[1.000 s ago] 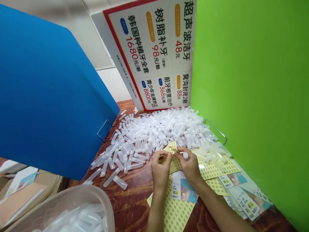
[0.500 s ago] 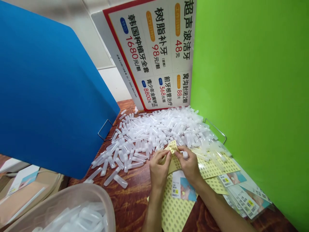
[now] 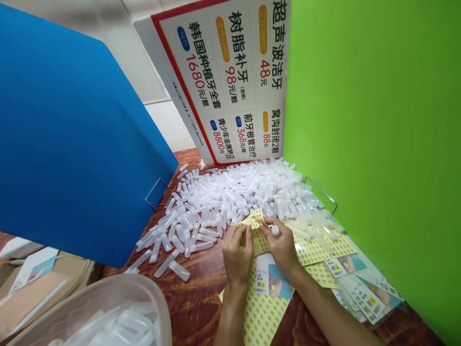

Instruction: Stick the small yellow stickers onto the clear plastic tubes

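Note:
A yellow sheet of small oval stickers (image 3: 260, 244) is bent upward between my two hands over the table. My left hand (image 3: 236, 254) is closed, thumb and fingertips pinched at the sheet's left side. Closed too, my right hand (image 3: 283, 250) pinches the sheet's curled upper part with its thumb and finger. A white cap (image 3: 275, 230) pokes out between the right fingers; the body of what it belongs to is hidden. Just beyond the hands spreads a heap of small clear plastic tubes with white caps (image 3: 237, 187). More sticker sheets (image 3: 264, 317) lie beneath my wrists.
Printed cards (image 3: 370, 302) lie at right, and another card (image 3: 275, 281) sits between my forearms. A plastic tub (image 3: 158, 298) of tubes stands front left, beside cardboard (image 3: 43, 307). Blue (image 3: 82, 134), green (image 3: 374, 144) and printed (image 3: 230, 86) boards surround the heap.
My left thumb and fingertips have shifted slightly left, away from the right thumb. My right hand stays nearly in place, still pinching the sheet. The tube heap looks the same.

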The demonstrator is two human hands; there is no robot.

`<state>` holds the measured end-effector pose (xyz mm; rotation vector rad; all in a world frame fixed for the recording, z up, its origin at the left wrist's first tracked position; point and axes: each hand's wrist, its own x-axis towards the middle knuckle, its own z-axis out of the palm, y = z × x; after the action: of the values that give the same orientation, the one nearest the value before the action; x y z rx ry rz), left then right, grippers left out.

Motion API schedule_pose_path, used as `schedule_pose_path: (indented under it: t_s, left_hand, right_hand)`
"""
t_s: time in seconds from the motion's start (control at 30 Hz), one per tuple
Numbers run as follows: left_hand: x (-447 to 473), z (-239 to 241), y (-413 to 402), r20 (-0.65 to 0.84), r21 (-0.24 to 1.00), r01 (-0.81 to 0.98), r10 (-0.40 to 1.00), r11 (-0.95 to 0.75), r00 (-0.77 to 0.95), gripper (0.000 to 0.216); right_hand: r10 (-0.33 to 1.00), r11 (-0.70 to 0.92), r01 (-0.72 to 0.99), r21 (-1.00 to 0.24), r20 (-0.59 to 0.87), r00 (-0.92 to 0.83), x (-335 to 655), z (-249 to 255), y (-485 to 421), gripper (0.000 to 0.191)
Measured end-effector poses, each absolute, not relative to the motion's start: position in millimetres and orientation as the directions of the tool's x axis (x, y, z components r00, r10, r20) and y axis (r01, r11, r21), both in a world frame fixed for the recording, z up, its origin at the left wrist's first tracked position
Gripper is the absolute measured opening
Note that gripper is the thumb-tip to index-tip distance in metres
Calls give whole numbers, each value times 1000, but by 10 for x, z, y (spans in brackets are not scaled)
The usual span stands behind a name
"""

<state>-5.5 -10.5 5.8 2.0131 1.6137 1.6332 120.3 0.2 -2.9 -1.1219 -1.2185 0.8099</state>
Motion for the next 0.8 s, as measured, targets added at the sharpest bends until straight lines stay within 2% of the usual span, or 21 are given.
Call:
schedule_pose_path:
  t_s: [0.13, 0.27, 0.47, 0.8]
  left_hand:
    - [-89, 71, -98, 613, 690, 581, 776, -432, -150, 12]
    - [-81, 73, -95, 627, 677, 569, 771, -467, -114, 11]
    - [-54, 60, -94, 619, 691, 574, 770, -439, -156, 12]
    - [-65, 72, -103, 676, 609, 609, 734, -509, -64, 11]
  right_hand:
    - [936, 280, 83, -957, 291, 197, 1202, -16, -5, 20]
    - [929, 298, 90, -950, 311, 201, 1206, -6, -8, 19]
    - [926, 304, 109, -946, 321, 197, 1205, -27, -5, 19]
    - [933, 290, 113, -950, 307, 188, 1210, 3, -11, 18]
